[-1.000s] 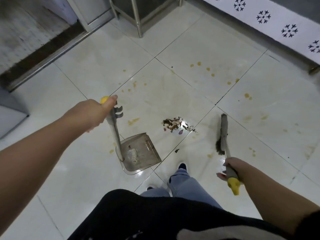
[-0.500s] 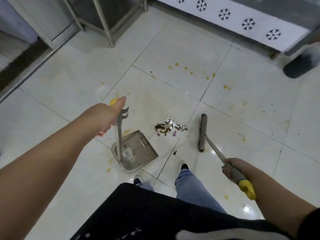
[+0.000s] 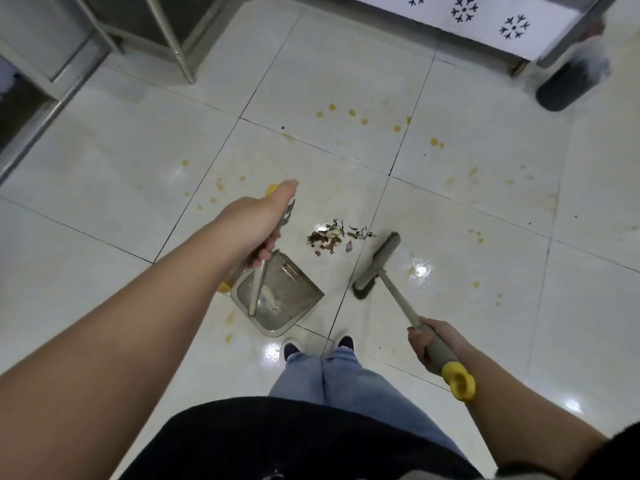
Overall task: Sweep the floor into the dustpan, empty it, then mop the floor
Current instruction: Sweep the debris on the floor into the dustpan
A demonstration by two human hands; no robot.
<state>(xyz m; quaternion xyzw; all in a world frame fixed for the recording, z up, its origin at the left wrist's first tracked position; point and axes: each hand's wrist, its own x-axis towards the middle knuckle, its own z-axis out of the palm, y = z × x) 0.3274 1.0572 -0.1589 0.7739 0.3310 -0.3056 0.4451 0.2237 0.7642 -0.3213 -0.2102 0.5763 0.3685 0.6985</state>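
Standing on glossy tiled floor (image 3: 467,209) with yellow stains (image 3: 351,113), left hand (image 3: 252,223) gripping dustpan (image 3: 277,296), right hand (image 3: 427,344) gripping broom (image 3: 375,265), debris (image 3: 332,237) between.

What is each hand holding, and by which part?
The left hand grips the dustpan near the top of its upright handle. The right hand grips the broom by its grey grip, just below the yellow end.

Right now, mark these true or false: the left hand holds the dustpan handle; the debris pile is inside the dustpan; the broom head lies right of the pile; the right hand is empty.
1. The left hand holds the dustpan handle. True.
2. The debris pile is inside the dustpan. False: it lies on the floor just beyond the pan.
3. The broom head lies right of the pile. True.
4. The right hand is empty. False: it grips the broom handle.
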